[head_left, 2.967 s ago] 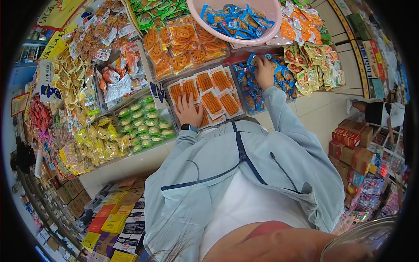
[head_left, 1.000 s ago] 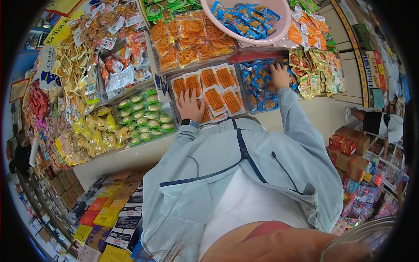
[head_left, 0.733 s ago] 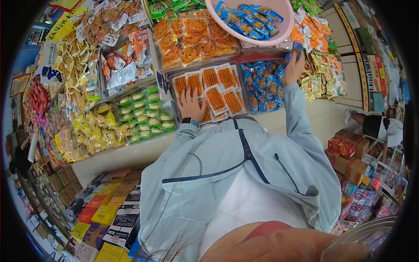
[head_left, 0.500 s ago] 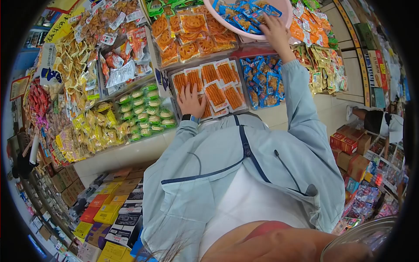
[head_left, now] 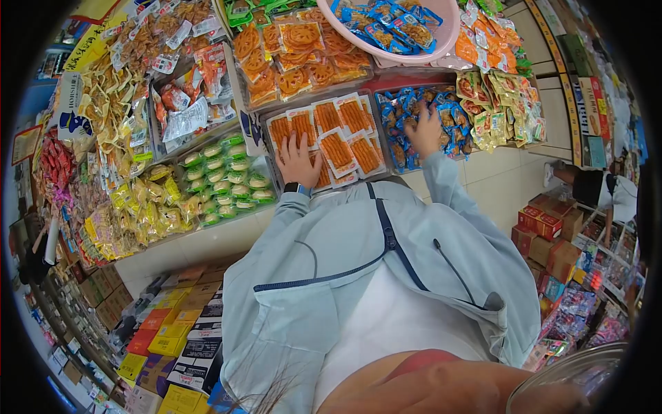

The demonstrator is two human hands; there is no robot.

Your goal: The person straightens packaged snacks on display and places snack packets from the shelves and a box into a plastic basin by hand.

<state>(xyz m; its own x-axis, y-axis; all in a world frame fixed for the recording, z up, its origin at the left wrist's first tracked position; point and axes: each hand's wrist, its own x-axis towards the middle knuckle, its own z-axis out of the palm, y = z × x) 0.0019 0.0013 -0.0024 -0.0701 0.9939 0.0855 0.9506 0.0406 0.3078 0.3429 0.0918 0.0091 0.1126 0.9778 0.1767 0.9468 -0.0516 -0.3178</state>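
My left hand point(head_left: 298, 164) lies flat with fingers spread on clear packets of orange stick-shaped snacks point(head_left: 336, 150) in a shallow tray. To its right, my right hand point(head_left: 425, 132) rests on small blue snack packets point(head_left: 452, 124) in the neighbouring bin. Its fingers are apart and slightly bent, and no packet shows lifted in them. Beyond that bin stands a pink basin point(head_left: 452, 31), which holds more blue packets point(head_left: 407, 31).
Packets of orange lotus-root slices point(head_left: 301, 36) lie behind the stick snacks. Green-and-white packets point(head_left: 227, 178) fill the bin at left. Gold packets point(head_left: 491, 114) sit at right. Stacked boxes point(head_left: 172, 338) stand low at left, cartons point(head_left: 541, 222) at right. Another person's leg point(head_left: 567, 178) shows far right.
My right hand has come down from the pink basin to the bin of blue packets nearer me. My left hand stays on the stick-snack packets.
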